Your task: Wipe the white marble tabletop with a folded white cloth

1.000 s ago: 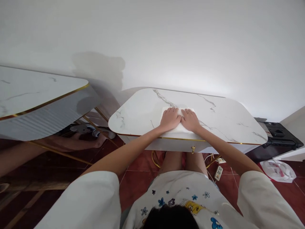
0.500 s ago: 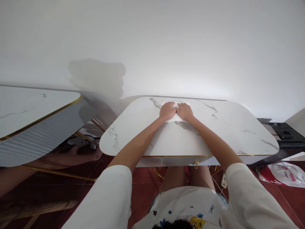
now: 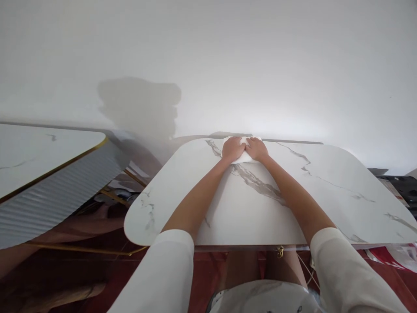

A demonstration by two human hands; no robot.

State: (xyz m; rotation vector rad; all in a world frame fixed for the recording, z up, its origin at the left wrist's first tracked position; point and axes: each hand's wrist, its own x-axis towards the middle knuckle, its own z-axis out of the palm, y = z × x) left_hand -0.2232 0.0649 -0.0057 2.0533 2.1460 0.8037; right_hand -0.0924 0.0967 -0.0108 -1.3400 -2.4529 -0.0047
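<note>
Left hand (image 3: 233, 149) and right hand (image 3: 256, 148): both palm down, side by side, unclenched, spread over a white cloth (image 3: 243, 161). My fingers are slightly bent and point at the wall; my thumbs meet or nearly do between them. I press from above, not clamped around it; can't tell if any fingertip pinches the fabric. Cloth sits at the far edge of the table (image 3: 247, 217), near the middle of that edge, its near border showing below my hands.

Table: white top, grey marble veins, rounded corners. A gold knob (image 3: 280, 251) shows under the near edge, above my legs. Both arms reach out straight, white sleeves (image 3: 153, 274) at the elbows.

Room: pale wall (image 3: 276, 56) behind, shadow (image 3: 140, 100) on it, left. Second table (image 3: 48, 150) to my left, gold trim, ribbed side. Black box (image 3: 404, 189) at far right, plastic bag (image 3: 405, 255) lower right. Red floor (image 3: 208, 269) below.
</note>
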